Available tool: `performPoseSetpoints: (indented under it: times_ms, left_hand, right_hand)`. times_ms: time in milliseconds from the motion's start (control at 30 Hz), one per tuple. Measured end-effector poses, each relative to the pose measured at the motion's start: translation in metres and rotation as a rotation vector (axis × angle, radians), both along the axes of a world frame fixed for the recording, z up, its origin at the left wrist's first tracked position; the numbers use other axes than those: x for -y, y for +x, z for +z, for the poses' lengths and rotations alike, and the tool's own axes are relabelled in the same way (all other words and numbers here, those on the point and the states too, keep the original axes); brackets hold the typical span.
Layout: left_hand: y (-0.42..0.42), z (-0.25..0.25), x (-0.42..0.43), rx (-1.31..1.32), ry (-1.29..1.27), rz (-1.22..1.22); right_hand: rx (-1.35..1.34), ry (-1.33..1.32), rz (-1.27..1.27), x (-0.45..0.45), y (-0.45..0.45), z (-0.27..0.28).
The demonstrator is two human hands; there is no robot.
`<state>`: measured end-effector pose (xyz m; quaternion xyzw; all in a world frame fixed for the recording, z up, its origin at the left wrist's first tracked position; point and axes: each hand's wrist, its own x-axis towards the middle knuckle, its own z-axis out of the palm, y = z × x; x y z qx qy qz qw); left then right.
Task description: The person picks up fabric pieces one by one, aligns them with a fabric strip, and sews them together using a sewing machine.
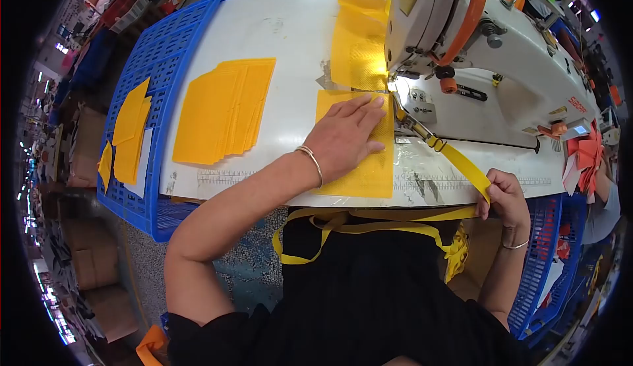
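Note:
My left hand (344,135) lies flat with fingers stretched out on a yellow fabric piece (359,180), just in front of the sewing machine's needle area. My right hand (504,196) pinches a yellow binding tape (465,168) at the table's front edge. From there the tape runs up into a metal folder (417,127) beside the needle, while its slack loops across my lap. Behind the needle, more yellow fabric (356,43) trails toward the far edge. The white sewing machine (514,56) stands at the right, its lamp shining on the needle area.
A fanned stack of yellow fabric pieces (224,112) rests on the white table (264,36) at left. Past it, a blue crate (173,49) bears more yellow pieces. Red fabric (583,153) hangs at the right end, near another person's arm. Another blue crate (534,260) stands below right.

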<state>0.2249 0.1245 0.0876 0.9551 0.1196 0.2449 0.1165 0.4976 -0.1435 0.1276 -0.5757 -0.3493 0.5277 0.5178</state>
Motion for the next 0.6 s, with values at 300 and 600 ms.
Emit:
performPoseSetpoints:
  times_ms: [300,600]
  left_hand:
    - [0.008,0.012,-0.011,-0.163,0.073,-0.064]
    - [0.023,0.004,-0.013,-0.118,-0.011,-0.011]
  right_hand:
    - [0.008,0.001,0.017,0.0,0.002,0.0]
    - [0.033,0.035,0.012,0.001,0.003,-0.005]
